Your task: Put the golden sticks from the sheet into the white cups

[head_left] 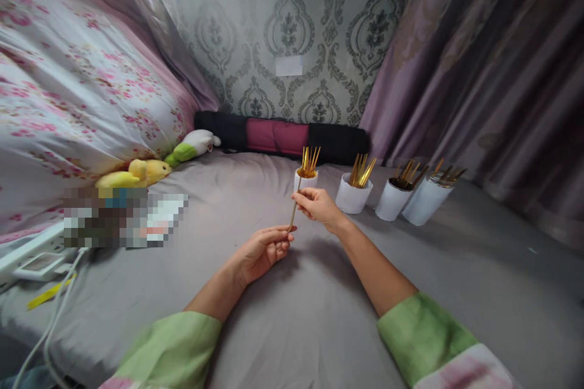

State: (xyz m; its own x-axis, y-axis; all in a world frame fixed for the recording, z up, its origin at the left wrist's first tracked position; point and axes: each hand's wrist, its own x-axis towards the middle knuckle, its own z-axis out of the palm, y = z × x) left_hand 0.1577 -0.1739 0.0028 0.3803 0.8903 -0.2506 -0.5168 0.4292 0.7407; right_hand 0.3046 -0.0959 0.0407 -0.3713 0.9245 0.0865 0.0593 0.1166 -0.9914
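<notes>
A thin, dull-gold stick (pixel 293 215) slants between my two hands over the grey sheet. Its lower end is pinched by the fingertips of my left hand (pixel 266 250). Higher up, my right hand (pixel 320 209) grips it between thumb and fingers. Just behind the right hand stands a white cup (pixel 300 181) with several thin gold sticks (pixel 311 161) upright in it; the hand partly covers its front. To the right are three more white containers, a short one (pixel 354 200), a middle one (pixel 391 206) and a taller, tilted-looking one (pixel 424 206), each holding similar sticks.
A black and maroon roll (pixel 278 135) lies along the patterned wall. Plush toys (pixel 194 144) rest by the floral cloth (pixel 91 85) at left. A white power strip (pixel 34 249), cables (pixel 64 304) and a yellow strip (pixel 48 295) lie at front left. Purple curtains (pixel 456 61) hang at right.
</notes>
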